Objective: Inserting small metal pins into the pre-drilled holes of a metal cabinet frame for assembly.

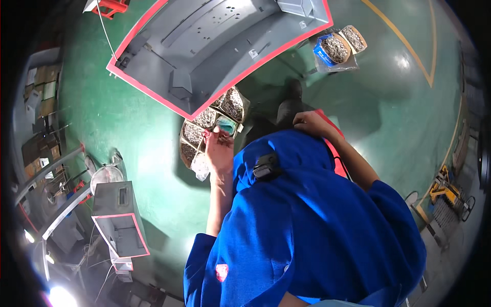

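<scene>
My left hand (220, 153) reaches down to a cluster of open cartons of small metal parts (193, 134) on the floor. Its fingers are bunched together beside a small container with teal contents (225, 125); what they hold, if anything, is too small to make out. A bit of dark red material (206, 136) shows at the fingertips. My right hand (309, 124) rests on my right knee with its fingers curled and nothing visible in them. A clear plastic bag (200, 165) lies at the near end of the cartons.
A large grey metal cabinet (179, 82) with a pink-red rim stands just beyond the cartons. Two more cartons of small parts (335, 49) sit at the far right. A smaller grey box (118, 217) stands at the left, near a round stool (106, 176).
</scene>
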A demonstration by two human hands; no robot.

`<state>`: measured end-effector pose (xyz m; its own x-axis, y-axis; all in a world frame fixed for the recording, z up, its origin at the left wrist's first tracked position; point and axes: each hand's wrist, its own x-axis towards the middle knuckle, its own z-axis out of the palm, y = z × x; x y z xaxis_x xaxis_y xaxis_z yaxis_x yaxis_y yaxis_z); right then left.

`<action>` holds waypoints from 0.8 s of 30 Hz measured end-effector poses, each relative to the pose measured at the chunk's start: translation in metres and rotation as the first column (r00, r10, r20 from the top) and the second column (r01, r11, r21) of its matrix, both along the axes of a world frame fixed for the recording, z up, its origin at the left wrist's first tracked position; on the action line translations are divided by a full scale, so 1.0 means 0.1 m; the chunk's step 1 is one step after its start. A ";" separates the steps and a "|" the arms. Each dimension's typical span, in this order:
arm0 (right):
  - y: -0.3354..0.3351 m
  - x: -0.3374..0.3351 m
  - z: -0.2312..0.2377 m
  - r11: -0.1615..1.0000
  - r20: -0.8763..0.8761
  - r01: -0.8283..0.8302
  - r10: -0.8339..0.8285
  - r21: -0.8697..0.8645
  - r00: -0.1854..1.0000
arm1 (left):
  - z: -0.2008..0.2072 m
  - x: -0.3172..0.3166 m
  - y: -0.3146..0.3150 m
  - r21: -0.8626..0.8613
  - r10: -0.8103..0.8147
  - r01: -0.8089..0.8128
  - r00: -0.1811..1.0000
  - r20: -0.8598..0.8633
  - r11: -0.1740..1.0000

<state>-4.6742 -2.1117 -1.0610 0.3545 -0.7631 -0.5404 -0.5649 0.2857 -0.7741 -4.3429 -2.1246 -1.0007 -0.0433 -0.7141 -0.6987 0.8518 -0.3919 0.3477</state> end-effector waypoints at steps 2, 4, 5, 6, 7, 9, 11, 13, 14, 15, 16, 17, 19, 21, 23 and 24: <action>0.00 -0.07 -0.22 1.000 0.004 0.024 -0.024 0.007 1.000 | -0.03 -0.02 0.04 0.026 -0.008 0.008 1.000 0.000 1.000; 0.00 -0.12 -0.39 0.999 0.003 0.046 -0.046 0.004 0.999 | 0.01 -0.08 0.04 -0.004 -0.100 0.100 0.993 0.057 0.995; 0.00 -0.17 -0.44 0.999 -0.008 0.050 -0.050 0.003 0.999 | 0.03 -0.14 0.03 -0.015 -0.145 0.147 0.986 0.080 0.989; 0.00 -0.23 -0.50 0.998 -0.018 0.055 -0.055 0.001 0.998 | 0.03 -0.20 -0.01 0.059 -0.117 0.113 0.990 0.084 0.992; -0.01 -0.29 -0.55 0.999 -0.035 0.053 -0.052 0.010 0.998 | 0.05 -0.27 -0.05 0.046 -0.133 0.129 0.987 0.087 0.991; -0.01 -0.41 -0.67 0.998 -0.065 0.056 -0.054 0.035 0.996 | 0.12 -0.43 -0.16 0.026 -0.172 0.171 0.980 0.096 0.985; 0.02 -0.62 -0.81 0.994 0.000 0.089 -0.090 0.068 0.996 | 0.14 -0.62 -0.27 0.033 -0.212 0.209 0.967 0.145 0.977; -0.02 -0.85 -0.98 0.989 0.022 0.105 -0.108 0.105 0.994 | 0.09 -0.77 -0.38 0.017 -0.248 0.248 0.959 0.140 0.969; -0.07 -1.00 -1.05 0.985 0.006 0.118 -0.119 0.126 0.993 | 0.07 -0.86 -0.46 0.002 -0.284 0.288 0.944 0.168 0.958; -0.12 -1.19 -1.11 0.981 -0.013 0.123 -0.122 0.152 0.992 | 0.10 -0.98 -0.52 0.040 -0.295 0.293 0.937 0.186 0.955; -0.18 -1.39 -1.17 0.980 -0.019 0.135 -0.134 0.149 0.991 | 0.08 -1.08 -0.58 0.058 -0.303 0.298 0.936 0.178 0.953; -0.25 -1.61 -1.23 0.973 -0.076 0.160 -0.149 0.168 0.986 | 0.06 -1.19 -0.64 0.077 -0.312 0.303 0.934 0.175 0.950; -0.44 -2.05 -1.42 0.930 -0.164 0.286 -0.253 0.231 0.954 | 0.01 -1.42 -0.75 0.123 -0.362 0.342 0.905 0.223 0.931; -0.63 -2.52 -1.66 0.855 -0.216 0.451 -0.404 0.257 0.889 | -0.07 -1.59 -0.86 0.149 -0.392 0.367 0.897 0.203 0.918; -0.83 -2.98 -1.82 0.804 -0.233 0.550 -0.503 0.228 0.832 | -0.04 -1.84 -1.00 0.201 -0.383 0.344 0.899 0.211 0.917; -0.93 -3.19 -1.87 0.775 -0.243 0.596 -0.549 0.208 0.799 | -0.06 -1.91 -1.07 0.198 -0.380 0.342 0.903 0.201 0.918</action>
